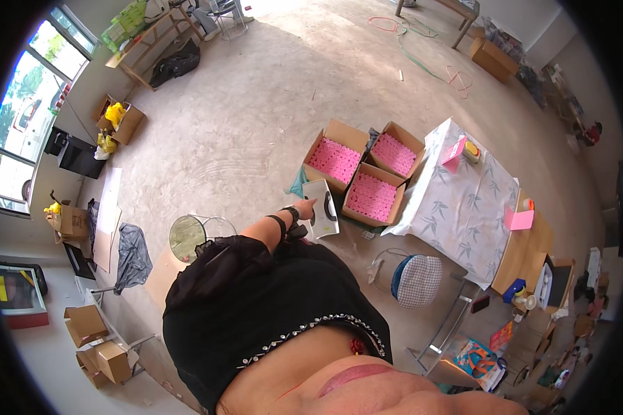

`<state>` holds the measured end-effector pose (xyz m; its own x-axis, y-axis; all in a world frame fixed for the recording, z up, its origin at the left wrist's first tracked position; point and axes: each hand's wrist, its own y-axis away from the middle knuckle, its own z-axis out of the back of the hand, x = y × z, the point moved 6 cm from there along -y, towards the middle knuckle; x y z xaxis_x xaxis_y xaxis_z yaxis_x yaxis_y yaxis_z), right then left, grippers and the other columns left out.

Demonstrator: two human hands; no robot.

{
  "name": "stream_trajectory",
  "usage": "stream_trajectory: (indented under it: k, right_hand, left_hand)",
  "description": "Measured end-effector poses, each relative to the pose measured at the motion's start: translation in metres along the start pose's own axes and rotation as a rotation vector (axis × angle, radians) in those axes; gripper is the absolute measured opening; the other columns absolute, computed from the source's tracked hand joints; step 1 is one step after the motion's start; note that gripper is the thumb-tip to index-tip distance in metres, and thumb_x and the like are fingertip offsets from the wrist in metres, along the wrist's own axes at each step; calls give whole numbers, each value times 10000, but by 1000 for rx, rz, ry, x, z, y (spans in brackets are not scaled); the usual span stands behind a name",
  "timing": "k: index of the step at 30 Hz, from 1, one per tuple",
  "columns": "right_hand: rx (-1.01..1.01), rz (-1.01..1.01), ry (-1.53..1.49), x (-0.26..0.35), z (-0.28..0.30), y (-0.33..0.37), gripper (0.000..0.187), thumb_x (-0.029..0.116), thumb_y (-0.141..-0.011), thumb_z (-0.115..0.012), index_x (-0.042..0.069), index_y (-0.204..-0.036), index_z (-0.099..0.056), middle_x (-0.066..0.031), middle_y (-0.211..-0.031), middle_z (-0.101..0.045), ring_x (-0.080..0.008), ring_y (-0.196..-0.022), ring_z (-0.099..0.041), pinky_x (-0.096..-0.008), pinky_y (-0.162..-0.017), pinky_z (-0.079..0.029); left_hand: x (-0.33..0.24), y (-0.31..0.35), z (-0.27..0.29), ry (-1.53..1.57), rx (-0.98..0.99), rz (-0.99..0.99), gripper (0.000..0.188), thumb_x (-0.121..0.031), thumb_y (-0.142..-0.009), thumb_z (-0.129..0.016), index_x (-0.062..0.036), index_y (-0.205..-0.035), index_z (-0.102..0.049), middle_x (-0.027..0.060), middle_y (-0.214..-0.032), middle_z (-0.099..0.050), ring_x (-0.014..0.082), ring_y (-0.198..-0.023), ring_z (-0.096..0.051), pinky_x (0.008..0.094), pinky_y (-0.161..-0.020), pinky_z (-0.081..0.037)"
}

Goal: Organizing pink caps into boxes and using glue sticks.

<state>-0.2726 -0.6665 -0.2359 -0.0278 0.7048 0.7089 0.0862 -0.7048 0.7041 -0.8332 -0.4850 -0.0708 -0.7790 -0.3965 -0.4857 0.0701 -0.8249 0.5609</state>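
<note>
My left hand (303, 209) reaches forward from a black sleeve, with dark bands round the wrist and forearm. At least one finger is stretched out and the others are partly hidden. The hand overlaps the left edge of a white box (318, 227) that has a dark oval on it; whether it touches the box I cannot tell. Just beyond stand three open cardboard cartons: a left one (348, 131), a far right one (393, 130) and a near one (399, 197). Pink pieces (336, 159) fill them. My right hand is out of view.
Right of the cartons is a table under a leaf-patterned cloth (457, 194), bearing pink card pieces (518, 219). A stool with a checked cover (420, 280) stands before it. A round-topped stool (187, 238) and a grey plastic bag (131, 259) lie to the left.
</note>
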Motion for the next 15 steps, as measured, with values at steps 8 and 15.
stream_trajectory:
  k: [8, 15]
  right_hand:
    - [-63, -108, 7, 44, -27, 38, 238, 110, -852, -452, 84, -620, -406, -34, -603, -455, -128, -569, -440, -313, -518, -382]
    - [-177, -108, 21, 34, -23, 25, 234, 107, -864, -465, 77, -637, -417, -39, -618, -479, -150, -561, -466, -318, -522, -400]
  left_hand:
    - [7, -4, -8, -34, -65, -20, 598, -123, -777, -510, -47, -1360, -405, 248, -1142, -597, 378, -1077, -575, 432, -921, -455]
    - [6, -3, -6, -47, -64, -10, 593, -124, -779, -511, -61, -1359, -408, 248, -1130, -601, 377, -1071, -578, 431, -908, -464]
